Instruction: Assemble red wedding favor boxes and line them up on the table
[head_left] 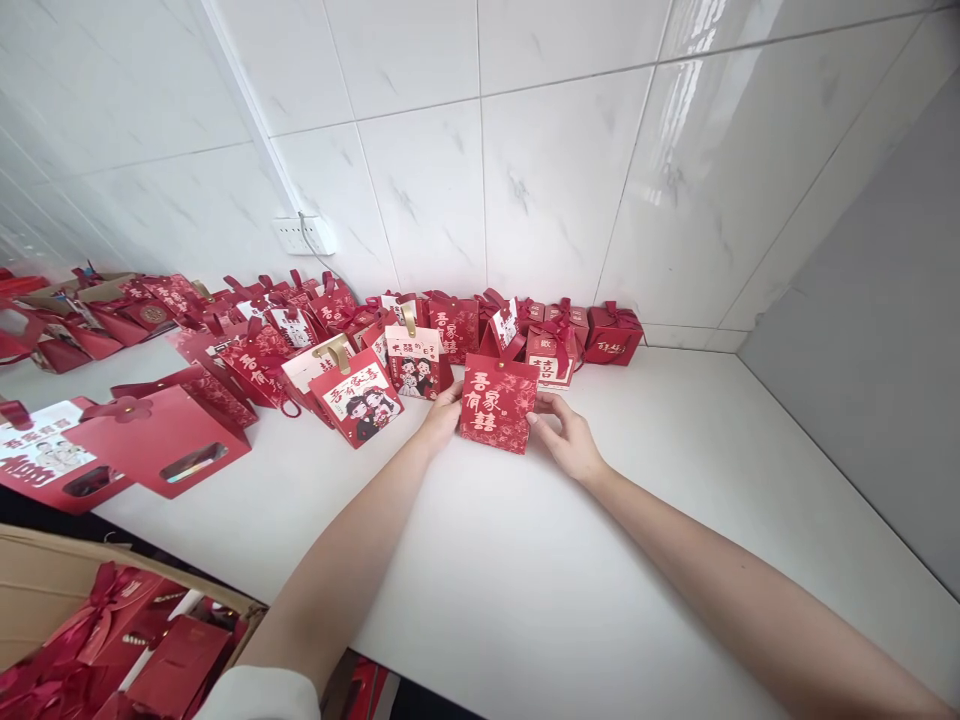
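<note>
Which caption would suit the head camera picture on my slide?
Left hand and right hand hold a red box by its sides at a white table, more red boxes behind.

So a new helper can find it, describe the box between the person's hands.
On the white table below the tiled wall sits a crowd of red boxes. In front of its right-hand part is a red gift box with pale lettering over a floral pattern. Unlike its neighbours, it has the left hand and right hand at its sides.
</note>
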